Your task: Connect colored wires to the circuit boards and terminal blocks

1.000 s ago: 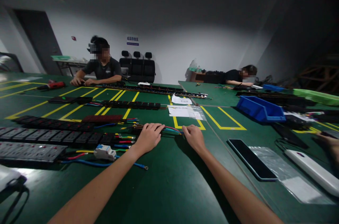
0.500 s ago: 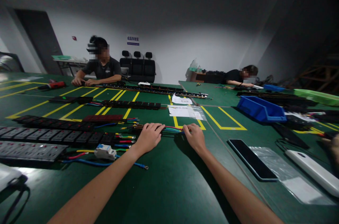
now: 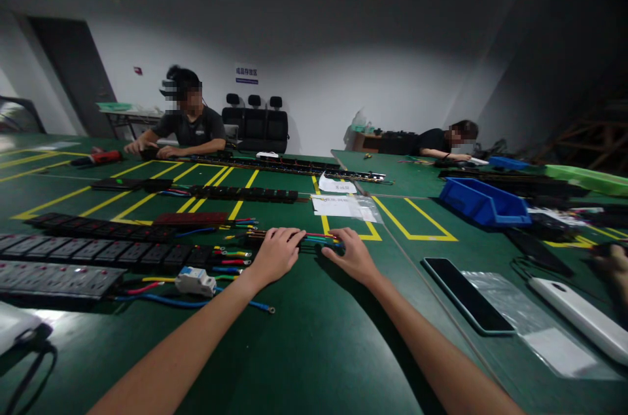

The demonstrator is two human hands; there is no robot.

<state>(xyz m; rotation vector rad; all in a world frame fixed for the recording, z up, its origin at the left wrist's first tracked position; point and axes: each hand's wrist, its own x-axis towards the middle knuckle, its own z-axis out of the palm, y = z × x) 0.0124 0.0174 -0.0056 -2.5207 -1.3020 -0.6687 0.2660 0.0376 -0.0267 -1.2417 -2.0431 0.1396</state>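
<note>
My left hand lies curled over a bundle of coloured wires on the green table, its fingers closed on the bundle's left part. My right hand rests just right of it, fingers spread and reaching left onto the wires' free ends. Left of my hands lie black power strips with red, yellow, green and blue leads. A small white circuit breaker sits beside a blue wire.
A black phone and a clear plastic bag lie at right, with a white strip beyond. A blue bin and papers sit farther back. Two other people work at the far side.
My right hand has slid left along the wires toward my left hand and its fingers have spread. My left hand has stayed in place. The far-left person's hand shifted slightly.
</note>
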